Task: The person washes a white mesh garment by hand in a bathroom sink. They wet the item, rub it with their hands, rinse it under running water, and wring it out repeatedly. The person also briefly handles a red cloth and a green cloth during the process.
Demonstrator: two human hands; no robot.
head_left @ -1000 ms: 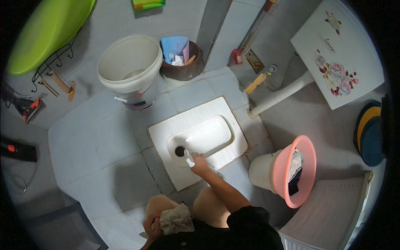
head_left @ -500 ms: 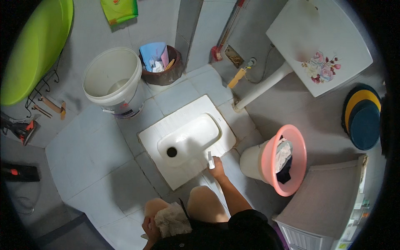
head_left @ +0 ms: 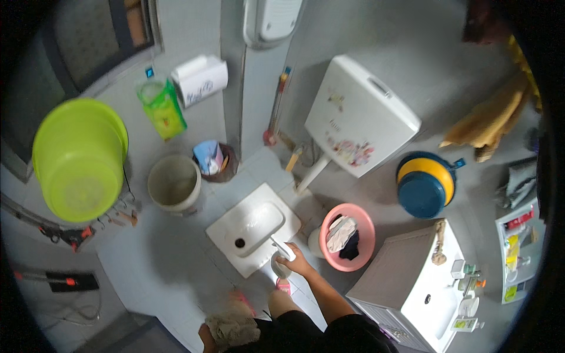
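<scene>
Basin (head_left: 366, 241) right of toilet (head_left: 258, 225)

Soft grey light fills a bathroom where a sink (head_left: 428, 312) to the lower right of the toilet (head_left: 259, 226) glares nearly white. A diffuse shadow darkens the floor (head_left: 150, 259) left of the toilet; slight blur softens the cloth (head_left: 235, 330) below it and the flowers (head_left: 352, 152) on the tank (head_left: 365, 112) at its upper right. Fisheye distortion curves the dim window (head_left: 85, 29) at its upper left.
</scene>
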